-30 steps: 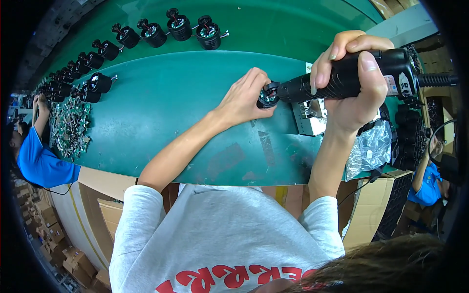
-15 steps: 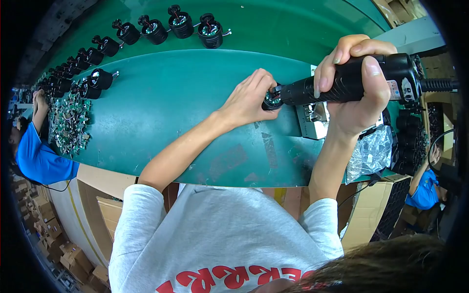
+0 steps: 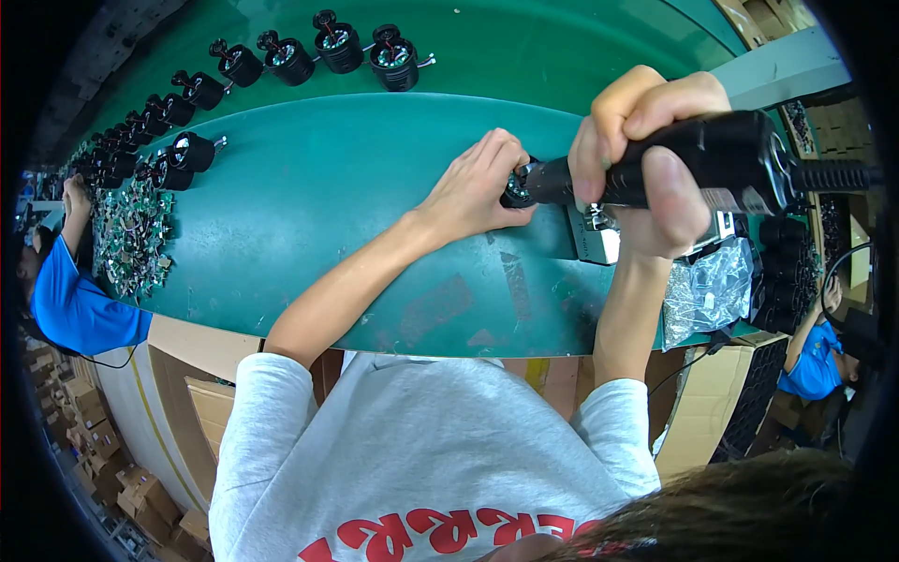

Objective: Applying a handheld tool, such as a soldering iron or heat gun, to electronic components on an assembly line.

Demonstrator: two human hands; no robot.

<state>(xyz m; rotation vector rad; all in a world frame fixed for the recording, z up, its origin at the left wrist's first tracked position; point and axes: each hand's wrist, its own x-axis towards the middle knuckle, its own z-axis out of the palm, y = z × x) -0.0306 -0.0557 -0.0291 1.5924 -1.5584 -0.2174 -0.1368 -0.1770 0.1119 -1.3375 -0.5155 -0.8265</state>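
My left hand (image 3: 478,185) is wrapped round a small black round housing (image 3: 516,193) on the green work table, with a bit of circuit board showing in its opening. A black electric screwdriver (image 3: 698,155) lies gripped in my right hand (image 3: 646,159), its cable running off to the right. The screwdriver's tip end meets the housing beside my left fingers; the bit itself is hidden. Just beyond my right wrist, a pale box (image 3: 595,245) holding small shiny metal parts is partly covered by my hand and the tool.
Several black housings (image 3: 393,61) with boards and wires stand in a line on the far green surface. A pile of circuit boards (image 3: 136,239) lies at left, near a blue-sleeved person (image 3: 80,290). A clear plastic bag (image 3: 710,292) and stacked black parts (image 3: 782,272) are at right.
My right hand and the screwdriver have shifted slightly left and turned a little, with the tool's back end lower. My left hand stays on the housing. The far row has slid slightly left.
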